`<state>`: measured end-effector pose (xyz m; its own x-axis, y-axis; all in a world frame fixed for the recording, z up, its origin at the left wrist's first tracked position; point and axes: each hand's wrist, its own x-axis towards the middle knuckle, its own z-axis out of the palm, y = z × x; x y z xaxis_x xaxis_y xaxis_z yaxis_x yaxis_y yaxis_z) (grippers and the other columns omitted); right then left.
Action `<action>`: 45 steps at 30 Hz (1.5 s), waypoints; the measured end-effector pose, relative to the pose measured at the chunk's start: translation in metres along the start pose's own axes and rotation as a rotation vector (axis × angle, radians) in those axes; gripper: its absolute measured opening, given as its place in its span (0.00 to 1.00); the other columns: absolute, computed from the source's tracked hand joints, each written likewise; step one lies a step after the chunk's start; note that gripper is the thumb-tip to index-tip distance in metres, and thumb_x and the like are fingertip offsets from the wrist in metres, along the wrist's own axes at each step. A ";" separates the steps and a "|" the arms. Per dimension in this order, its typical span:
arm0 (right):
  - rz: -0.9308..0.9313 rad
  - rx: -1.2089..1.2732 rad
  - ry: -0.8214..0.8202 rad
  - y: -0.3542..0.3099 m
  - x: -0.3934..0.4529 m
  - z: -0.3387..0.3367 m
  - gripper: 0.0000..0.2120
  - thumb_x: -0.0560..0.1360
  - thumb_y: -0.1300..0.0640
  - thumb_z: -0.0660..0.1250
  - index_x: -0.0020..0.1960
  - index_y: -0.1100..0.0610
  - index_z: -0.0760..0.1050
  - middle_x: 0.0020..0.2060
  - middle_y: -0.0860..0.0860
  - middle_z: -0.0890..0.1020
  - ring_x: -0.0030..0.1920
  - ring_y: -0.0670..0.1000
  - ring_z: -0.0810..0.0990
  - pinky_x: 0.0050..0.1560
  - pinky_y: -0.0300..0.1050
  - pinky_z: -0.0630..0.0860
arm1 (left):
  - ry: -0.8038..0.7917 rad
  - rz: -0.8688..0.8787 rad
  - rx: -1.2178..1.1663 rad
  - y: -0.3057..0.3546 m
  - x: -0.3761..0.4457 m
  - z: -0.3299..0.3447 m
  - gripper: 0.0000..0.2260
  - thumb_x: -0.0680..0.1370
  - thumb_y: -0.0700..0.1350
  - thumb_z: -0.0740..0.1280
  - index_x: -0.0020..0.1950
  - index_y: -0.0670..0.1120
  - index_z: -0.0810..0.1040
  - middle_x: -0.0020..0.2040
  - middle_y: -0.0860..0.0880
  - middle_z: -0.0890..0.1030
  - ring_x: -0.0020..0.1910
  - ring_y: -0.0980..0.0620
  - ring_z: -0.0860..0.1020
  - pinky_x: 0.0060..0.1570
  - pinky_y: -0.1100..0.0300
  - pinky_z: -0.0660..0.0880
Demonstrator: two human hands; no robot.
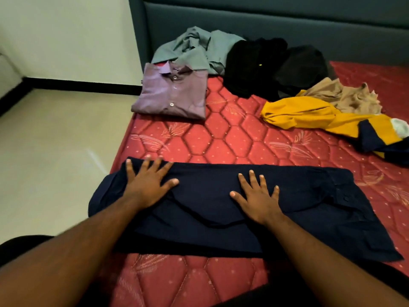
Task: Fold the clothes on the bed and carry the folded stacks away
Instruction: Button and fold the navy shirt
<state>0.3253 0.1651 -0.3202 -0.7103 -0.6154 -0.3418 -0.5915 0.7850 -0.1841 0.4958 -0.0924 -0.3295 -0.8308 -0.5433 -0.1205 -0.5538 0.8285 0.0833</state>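
From the head camera, looking down along two bare forearms, a dark navy shirt (232, 209) lies spread sideways across the near part of the bed (232, 138), which shows a red quilted mattress with a pale leaf pattern. The left hand (148, 185) lies flat on the left end of the navy shirt, fingers spread wide, the fingertips reaching its far edge. The right hand (259, 196) lies flat near the middle of the same shirt, fingers also spread, palm down. Both hands are open and pressing on the cloth, gripping nothing, and they sit well apart from each other. The navy shirt is partly folded lengthwise, with a curved fold line running between the two hands; a button shows near its right end, and its left end hangs a little over the edge of the mattress.

Farther up the bed, near the left edge, a folded purple shirt (172, 94) lies neat and flat, buttons up. Just behind it, touching it, a grey shirt (199, 49) sits crumpled against the dark teal headboard (265, 16). Beside that to the right lies a heap of black clothes (272, 67). To the right again, a tan garment (345, 96) lies rumpled, and in front of it a yellow garment (309, 116) with navy patches is loosely strewn toward the right edge of view. To the left of the bed is pale tiled floor (55, 140) and a light wall with a dark skirting.
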 end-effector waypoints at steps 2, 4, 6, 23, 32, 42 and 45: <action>-0.073 -0.011 0.120 -0.024 0.003 0.000 0.28 0.80 0.36 0.49 0.78 0.43 0.51 0.78 0.47 0.53 0.76 0.56 0.54 0.71 0.63 0.54 | 0.191 -0.038 -0.083 -0.027 -0.002 -0.003 0.28 0.75 0.70 0.50 0.66 0.58 0.74 0.71 0.51 0.69 0.73 0.48 0.62 0.69 0.36 0.46; -0.169 0.023 0.198 -0.047 0.011 -0.004 0.23 0.81 0.44 0.54 0.75 0.47 0.59 0.71 0.50 0.65 0.67 0.58 0.69 0.64 0.57 0.68 | 0.235 -0.046 -0.262 -0.046 -0.002 -0.003 0.18 0.73 0.68 0.62 0.50 0.56 0.79 0.61 0.54 0.73 0.68 0.49 0.67 0.66 0.47 0.51; -0.213 0.142 0.141 -0.067 0.026 -0.009 0.20 0.80 0.50 0.58 0.72 0.49 0.63 0.65 0.52 0.68 0.60 0.61 0.74 0.58 0.57 0.73 | 0.212 -0.034 -0.378 -0.057 0.004 -0.005 0.17 0.68 0.69 0.65 0.40 0.57 0.78 0.55 0.58 0.73 0.65 0.52 0.67 0.61 0.54 0.52; -0.149 0.272 0.332 -0.108 0.044 0.005 0.09 0.78 0.60 0.61 0.58 0.56 0.70 0.53 0.55 0.71 0.49 0.63 0.76 0.47 0.58 0.74 | 0.134 0.417 0.080 -0.060 0.041 -0.040 0.16 0.73 0.64 0.66 0.45 0.51 0.74 0.43 0.54 0.78 0.47 0.51 0.77 0.54 0.53 0.61; -0.084 0.338 0.297 -0.107 0.057 -0.010 0.09 0.78 0.56 0.63 0.55 0.56 0.79 0.52 0.54 0.79 0.54 0.57 0.78 0.53 0.48 0.72 | 0.090 0.160 -0.503 -0.067 0.042 -0.044 0.11 0.74 0.51 0.73 0.41 0.47 0.75 0.40 0.49 0.78 0.38 0.45 0.78 0.39 0.55 0.73; -0.060 0.497 0.359 -0.113 0.069 -0.002 0.08 0.75 0.59 0.65 0.51 0.55 0.81 0.50 0.52 0.83 0.51 0.54 0.80 0.52 0.45 0.73 | -0.402 0.080 -0.866 -0.088 0.053 -0.058 0.10 0.71 0.38 0.76 0.49 0.44 0.79 0.39 0.42 0.82 0.33 0.46 0.81 0.26 0.59 0.77; -0.051 0.550 0.401 -0.115 0.070 -0.001 0.08 0.75 0.59 0.64 0.50 0.55 0.81 0.49 0.51 0.83 0.51 0.53 0.80 0.51 0.44 0.73 | -0.298 0.112 -0.899 -0.096 0.057 -0.066 0.06 0.70 0.35 0.76 0.43 0.39 0.80 0.34 0.44 0.82 0.32 0.48 0.81 0.31 0.60 0.79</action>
<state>0.3430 0.0315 -0.3218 -0.8359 -0.5482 0.0280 -0.4234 0.6114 -0.6685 0.4978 -0.2114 -0.2792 -0.9024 -0.3070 -0.3022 -0.4092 0.3915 0.8242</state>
